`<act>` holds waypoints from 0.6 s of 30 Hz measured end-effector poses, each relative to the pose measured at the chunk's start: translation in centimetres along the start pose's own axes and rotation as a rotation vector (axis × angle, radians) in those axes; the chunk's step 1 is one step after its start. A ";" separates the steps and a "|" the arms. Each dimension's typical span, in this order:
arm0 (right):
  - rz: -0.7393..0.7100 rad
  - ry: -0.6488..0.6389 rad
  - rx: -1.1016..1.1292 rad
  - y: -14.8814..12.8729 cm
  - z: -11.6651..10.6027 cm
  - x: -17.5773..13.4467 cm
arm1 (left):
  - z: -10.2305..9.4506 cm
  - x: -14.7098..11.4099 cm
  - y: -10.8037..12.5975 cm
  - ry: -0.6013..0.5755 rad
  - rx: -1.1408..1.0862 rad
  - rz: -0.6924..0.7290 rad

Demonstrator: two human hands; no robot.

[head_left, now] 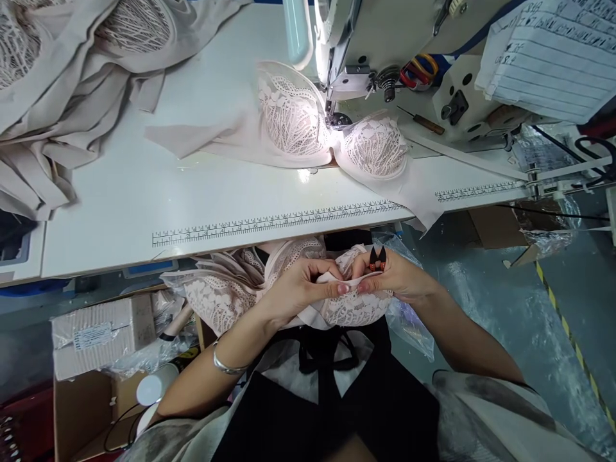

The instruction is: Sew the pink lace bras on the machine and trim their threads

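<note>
both hands busy rn: L hand (pixel 301 289) & R hand (pixel 402 279) are each pinching the edge of a lace bra (pixel 356 312), grips just apart. It's on the person's side of the table (pixel 110 231), below the front edge. Another bra (pixel 289 119) lies at 12 o'clock from the hands, by the sewing machine (pixel 404 38); fabric pile (pixel 96 96) at 10. Step imo = working that edge by feel; next move prob calls for an even pinch w/ no twist.

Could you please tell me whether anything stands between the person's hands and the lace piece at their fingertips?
Nothing visible does: the left hand and the right hand both pinch the lace piece directly along its pale edge.
</note>
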State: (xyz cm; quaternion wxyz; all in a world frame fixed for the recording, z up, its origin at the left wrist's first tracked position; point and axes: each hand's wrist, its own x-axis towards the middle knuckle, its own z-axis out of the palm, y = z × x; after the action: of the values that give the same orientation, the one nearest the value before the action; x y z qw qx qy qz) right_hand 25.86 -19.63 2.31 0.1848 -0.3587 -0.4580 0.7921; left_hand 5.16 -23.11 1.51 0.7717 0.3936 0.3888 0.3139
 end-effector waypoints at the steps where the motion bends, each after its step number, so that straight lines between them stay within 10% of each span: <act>1: 0.003 0.003 -0.009 0.0 0.0 0.0 | 0.0 0.0 0.0 0.001 0.000 -0.010; 18: 0.050 0.014 -0.231 -0.4 -0.6 -1.2 | -0.7 -0.6 0.0 0.098 0.352 0.243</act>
State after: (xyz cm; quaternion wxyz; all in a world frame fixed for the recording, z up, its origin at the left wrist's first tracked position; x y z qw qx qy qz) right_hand 27.09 -19.77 2.95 0.1254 -0.3943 -0.5360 0.7359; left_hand 4.30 -23.35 1.48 0.6277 0.5504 0.4244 0.3506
